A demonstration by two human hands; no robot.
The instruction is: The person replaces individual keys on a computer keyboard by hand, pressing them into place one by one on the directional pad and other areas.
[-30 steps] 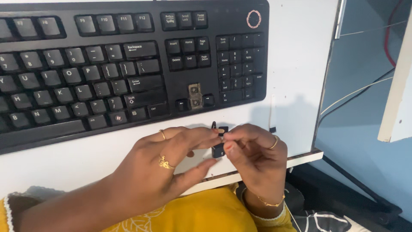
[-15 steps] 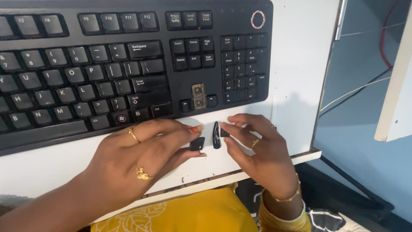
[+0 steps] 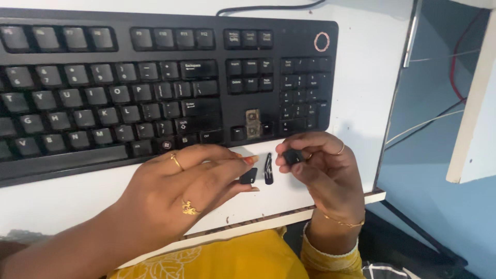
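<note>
Pinching a small black plastic keycap (image 3: 294, 156) between thumb and forefinger, the right hand (image 3: 323, 173) hovers just above the white desk surface (image 3: 361, 103), its other fingers curled loosely behind the grip. A thin ring sits on one of those fingers and a slim gold bangle (image 3: 341, 222) circles the wrist.

Left hand (image 3: 191, 186): fingers stretched out nearly flat, thumb and forefinger tips closed on a second small black keycap (image 3: 248, 176), held low, at or just above the desk; contact with the surface cannot be told. Two gold rings on this hand.

Between the two sets of fingertips lies a narrow black hair clip (image 3: 268, 168), flat on the desk, lengthwise pointing away from the person. It sits just beside the left fingertips' keycap and slightly below the right thumb; neither hand touches it.

Just beyond both sets of fingertips runs the front edge of a wide black wired computer keyboard (image 3: 155, 88). Directly ahead of the gap between the hands, in the arrow-key cluster, two key positions (image 3: 253, 124) stand bare, showing pale dusty sockets instead of caps.

Below the wrists: yellow patterned fabric (image 3: 232, 258) on the person's lap, under the desk's front lip. Off beyond the right hand's knuckles, loose white and red wires (image 3: 444, 103) hang against a blue wall.
</note>
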